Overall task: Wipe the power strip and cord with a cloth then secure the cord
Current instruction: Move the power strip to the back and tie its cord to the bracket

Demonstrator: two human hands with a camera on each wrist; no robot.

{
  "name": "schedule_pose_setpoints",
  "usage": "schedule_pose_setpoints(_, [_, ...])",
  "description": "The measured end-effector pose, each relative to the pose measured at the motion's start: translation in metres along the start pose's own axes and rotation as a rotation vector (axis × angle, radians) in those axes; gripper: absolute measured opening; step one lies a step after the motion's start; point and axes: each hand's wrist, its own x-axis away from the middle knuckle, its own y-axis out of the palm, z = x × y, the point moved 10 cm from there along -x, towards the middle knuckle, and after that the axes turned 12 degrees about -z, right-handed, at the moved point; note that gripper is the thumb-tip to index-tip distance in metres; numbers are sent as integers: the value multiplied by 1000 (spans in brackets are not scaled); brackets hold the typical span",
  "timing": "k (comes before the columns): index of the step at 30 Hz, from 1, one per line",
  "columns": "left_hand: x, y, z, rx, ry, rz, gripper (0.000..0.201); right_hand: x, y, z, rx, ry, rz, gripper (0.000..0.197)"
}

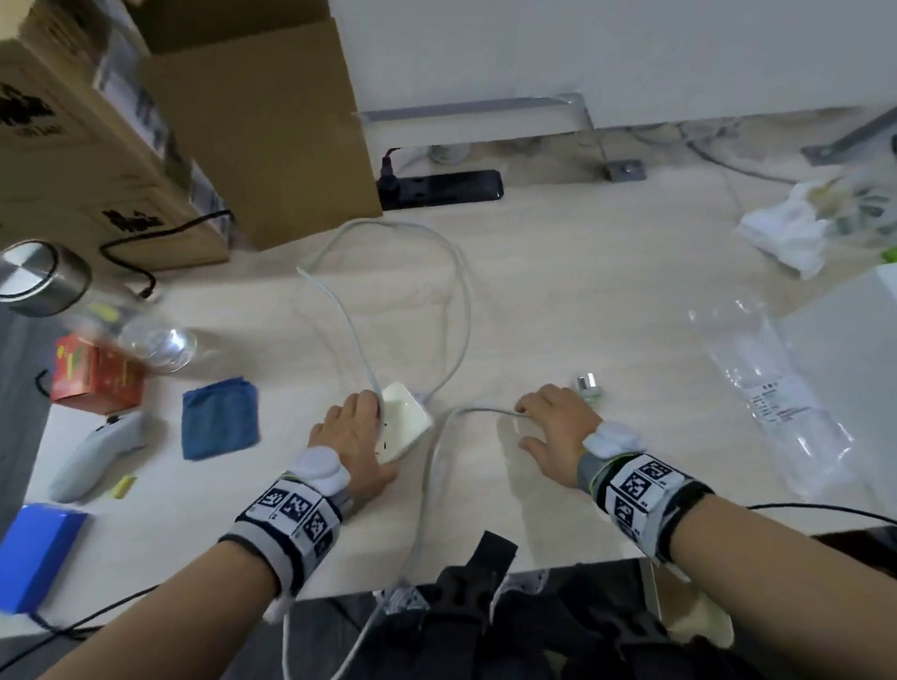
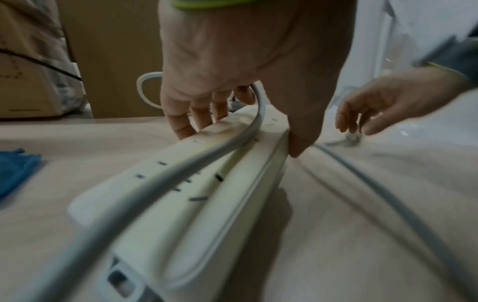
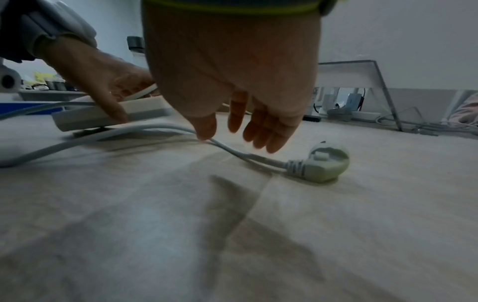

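A white power strip [image 1: 407,420] lies on the pale wooden table [image 1: 592,305]. My left hand [image 1: 362,433] grips it, fingers [image 2: 181,126] on one long side and thumb on the other. Its white cord [image 1: 458,309] runs over the strip's top under that hand [image 2: 240,141], loops across the table and also hangs off the front edge. In the right wrist view the strip [image 3: 103,116] looks slightly raised. My right hand [image 1: 530,425] hovers with straight fingers [image 3: 269,130] over the cord [image 3: 232,150], thumb tip touching it beside the plug [image 3: 323,165]. A folded blue cloth [image 1: 219,417] lies untouched at left.
Cardboard boxes [image 1: 111,119] and a black power strip [image 1: 443,185] stand at the back. A steel tumbler [image 1: 32,280], glass [image 1: 158,347], red box [image 1: 95,376], white controller [image 1: 97,453] and blue box [image 1: 26,558] crowd the left. A clear plastic bag [image 1: 772,400] and white box [image 1: 872,358] lie right.
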Motion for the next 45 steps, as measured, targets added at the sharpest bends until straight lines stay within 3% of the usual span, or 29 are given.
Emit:
schedule_pose_setpoints(3, [-13, -13, 27, 112, 7, 29, 52, 5, -26, 32, 54, 37, 58, 45])
schedule_pose_setpoints(6, [-34, -14, 49, 291, -9, 22, 60, 5, -32, 63, 190, 70, -22, 43])
schedule_pose_setpoints(10, [-60, -14, 81, 485, -97, 127, 61, 11, -38, 95, 191, 81, -22, 48])
schedule_pose_setpoints(16, [-77, -18, 117, 543, -117, 196, 60, 18, -42, 119, 180, 97, -11, 35])
schedule_pose_setpoints(19, [-80, -25, 131, 403, -14, 182, 60, 27, -71, 107, 20, 20, 205, 47])
schedule_pose_setpoints(22, [-79, -32, 156, 228, 216, 135, 58, 34, -109, 73, 27, -126, 416, 73])
schedule_pose_setpoints(24, [-78, -36, 177, 89, 375, 87, 62, 26, -116, 48, 131, -184, 346, 94])
schedule_pose_setpoints(26, [-79, -40, 188, 10, 465, 47, 65, 13, -109, 37, 193, -201, 160, 107])
schedule_pose_setpoints(28, [-85, -43, 193, -26, 515, 14, 78, 4, -101, 39, 188, -155, 22, 109])
schedule_pose_setpoints(31, [-93, -55, 194, -49, 557, -25, 89, 1, -109, 45, 46, -36, 25, 97])
schedule_pose_setpoints(33, [-99, -64, 188, -45, 514, -64, 82, 4, -116, 49, -60, 19, 36, 86])
schedule_pose_setpoints(38, [-124, -129, 102, 0, 158, 44, 12, 26, -139, 65, -266, -25, 104, 71])
schedule_pose_setpoints(42, [-138, -164, 33, -213, -179, -91, 5, 60, -185, 66, -526, -124, 327, 72])
schedule_pose_setpoints(45, [-133, -201, -6, -102, -322, 60, 27, 78, -235, 80, -779, -111, 627, 66])
